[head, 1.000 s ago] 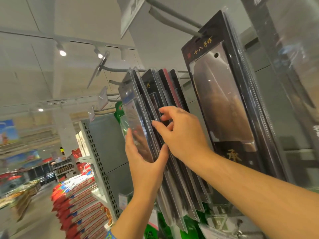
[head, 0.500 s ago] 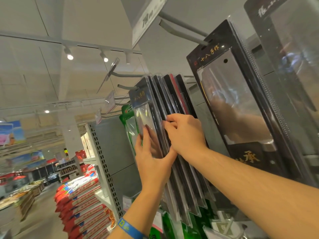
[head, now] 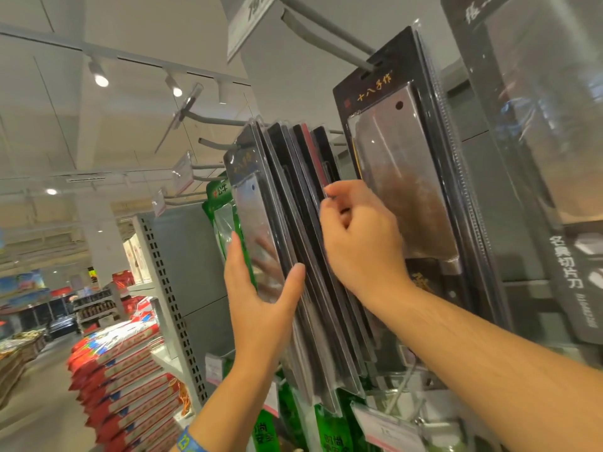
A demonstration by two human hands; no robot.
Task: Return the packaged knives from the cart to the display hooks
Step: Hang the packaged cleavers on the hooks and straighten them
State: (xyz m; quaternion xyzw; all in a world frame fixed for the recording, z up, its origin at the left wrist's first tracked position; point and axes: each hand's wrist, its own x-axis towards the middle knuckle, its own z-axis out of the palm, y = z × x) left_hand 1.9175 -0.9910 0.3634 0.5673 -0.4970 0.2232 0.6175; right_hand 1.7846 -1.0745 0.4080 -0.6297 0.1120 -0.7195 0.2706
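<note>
A row of packaged knives [head: 303, 256], flat black cards under clear plastic blisters, hangs from a grey metal display hook [head: 215, 119] at the middle of the rack, the packs fanned slightly apart. The front pack [head: 257, 223], a steel cleaver blade under a clear blister, sits nearest the hook's outer end. The left hand [head: 261, 305] holds it from below, straight fingers laid on the blister face and the thumb pressed against the pack's near edge. The right hand [head: 362, 243], fingers curled, pinches the near edge of a black rear pack [head: 321, 164] deeper in the same row, toward the back panel.

Just right of the row, a larger black cleaver pack with gold lettering [head: 401, 177] hangs from an upper grey hook [head: 326, 31], touching neither hand. At the rack's right edge is a tall dark pack with white characters [head: 538, 125]. Green packets [head: 222, 207] hang behind the row on its left, and more show below it. A clear tag holder [head: 182, 109] tips the end of the display hook. A blue wristband [head: 189, 443] circles the left wrist.

Beyond the rack's grey perforated upright [head: 169, 298], red sacks [head: 124, 370] lie stacked on the aisle floor under ceiling track spotlights [head: 101, 79].
</note>
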